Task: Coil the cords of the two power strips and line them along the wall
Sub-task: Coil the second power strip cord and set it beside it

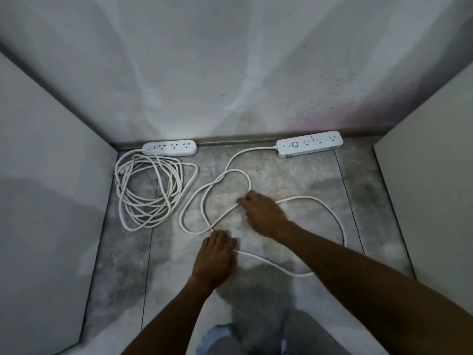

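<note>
Your right hand (pixel 265 213) pinched the loose cord (pixel 330 213) at frame centre; your left hand (pixel 215 254) pressed it down. It looked light, limp and springy.

Place: a bare indoor nook, likely in a home or office; which one is unclear.
Floor (pixel 281 175): grey mottled tiles with seams.
Wall (pixel 230 73): scuffed white, across the top of the frame.
Side panels (pixel 51 175): plain pale boards at left and right edges.
</note>
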A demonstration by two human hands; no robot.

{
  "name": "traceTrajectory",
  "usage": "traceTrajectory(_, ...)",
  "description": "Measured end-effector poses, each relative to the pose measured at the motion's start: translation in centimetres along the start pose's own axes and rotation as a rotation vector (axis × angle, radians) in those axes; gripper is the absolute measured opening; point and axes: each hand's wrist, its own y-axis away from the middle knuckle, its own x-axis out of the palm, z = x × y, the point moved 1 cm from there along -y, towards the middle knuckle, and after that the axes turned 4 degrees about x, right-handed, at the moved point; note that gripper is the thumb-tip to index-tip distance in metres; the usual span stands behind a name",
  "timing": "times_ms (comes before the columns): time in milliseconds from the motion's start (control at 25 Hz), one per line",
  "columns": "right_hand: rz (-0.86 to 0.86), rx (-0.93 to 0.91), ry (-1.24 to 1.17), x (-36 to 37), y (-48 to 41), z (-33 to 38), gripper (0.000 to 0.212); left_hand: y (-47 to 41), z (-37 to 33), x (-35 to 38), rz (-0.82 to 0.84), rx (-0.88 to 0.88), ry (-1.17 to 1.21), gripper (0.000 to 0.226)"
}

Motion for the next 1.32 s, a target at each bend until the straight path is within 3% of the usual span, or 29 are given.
traceTrajectory(80,0.130,-0.122,-0.107,1.3,-2.1,4.5,0.054,0.2,-0.3,0.1,-0.010,-0.007,0.002,0.041)
traceTrajectory(160,0.187,-0.139,-0.056,2.8,-2.9,5.9,0.043,0.5,-0.2,0.4,-0.030,-0.005,-0.011,0.043)
traceTrajectory(240,0.138,-0.059,-0.082,3.6,-2.8,4.8,0.038,0.9,0.1,0.6,-0.039,0.002,-0.037,0.044)
traceTrajectory(400,0.034,0.113,-0.098,2.6,-3.3,0.8,0.058,1.3,1.3,0.6,-0.035,-0.017,-0.134,0.037)
traceTrajectory(560,-0.065,0.124,-0.034,1.5,-3.7,-1.8,0.047,1.4,2.2,0.4,-0.022,-0.146,-0.187,0.043)
traceTrajectory(680,-0.122,0.052,-0.065,1.8,-2.9,-1.4,0.051,1.6,2.8,0.0,-0.104,-0.102,-0.157,0.031)
traceTrajectory(760,-0.248,-0.012,-0.035,1.9,-2.2,-1.2,0.047,1.3,3.2,-0.9,-0.160,-0.094,-0.131,0.024)
traceTrajectory(840,-0.352,0.140,0.084,1.4,-1.4,-2.4,0.039,0.9,3.3,-1.8,-0.165,-0.126,-0.127,0.024)
traceTrajectory(960,-0.192,0.535,0.183,0.7,1.2,-6.0,0.037,0.6,3.2,-2.7,-0.103,-0.115,-0.076,0.026)
traceTrajectory(1120,0.044,0.510,0.254,0.2,3.5,-8.1,0.030,0.5,2.4,-3.8,0.072,-0.071,-0.032,0.034)
traceTrajectory(1240,0.007,0.543,0.103,-3.1,4.9,-8.3,0.021,-0.1,1.2,-6.7,0.201,-0.054,0.056,0.054)
traceTrajectory(1320,0.002,0.448,-0.007,-7.1,5.8,-7.7,0.020,-0.7,0.1,-10.7,0.193,-0.018,0.009,0.056)
